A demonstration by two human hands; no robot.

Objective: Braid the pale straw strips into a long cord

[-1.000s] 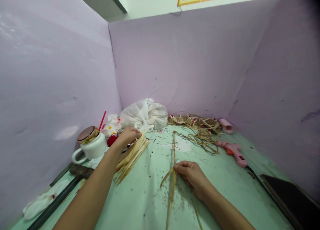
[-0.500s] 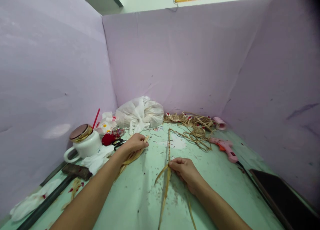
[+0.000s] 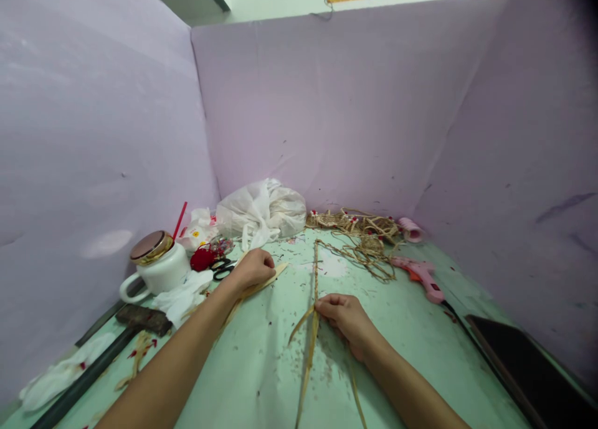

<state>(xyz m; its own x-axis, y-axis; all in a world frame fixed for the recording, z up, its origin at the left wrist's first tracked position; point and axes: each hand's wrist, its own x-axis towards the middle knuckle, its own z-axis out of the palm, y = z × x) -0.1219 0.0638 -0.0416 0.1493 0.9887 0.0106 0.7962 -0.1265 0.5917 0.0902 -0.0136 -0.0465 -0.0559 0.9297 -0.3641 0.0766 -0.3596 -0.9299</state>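
Note:
My right hand [image 3: 346, 317] pinches a thin braid [image 3: 316, 270] of dried plant fibre at the point where it parts into loose strands. The finished length runs straight away from me across the table, and the loose strands [image 3: 306, 367] trail toward me. My left hand [image 3: 255, 272] is closed over a bundle of pale, flat dried fibre strips [image 3: 273, 278]. Their tips poke out past the fingers; the hand and forearm hide most of the bundle. Black-handled scissors [image 3: 223, 269] lie just left of that hand.
Along the left stand a white mug [image 3: 166, 270] with a gold-rimmed lid, red yarn [image 3: 202, 259] and a hammer [image 3: 142, 319]. A white plastic bag [image 3: 261, 211] and braided cord [image 3: 369, 226] sit at the back. A pink glue gun [image 3: 423, 276] and a black flat object [image 3: 518, 367] are on the right.
My left hand has come down and nearer over the fibre strips, its fingers shifting among them. My right hand keeps its pinch on the braid. The view has swung slightly.

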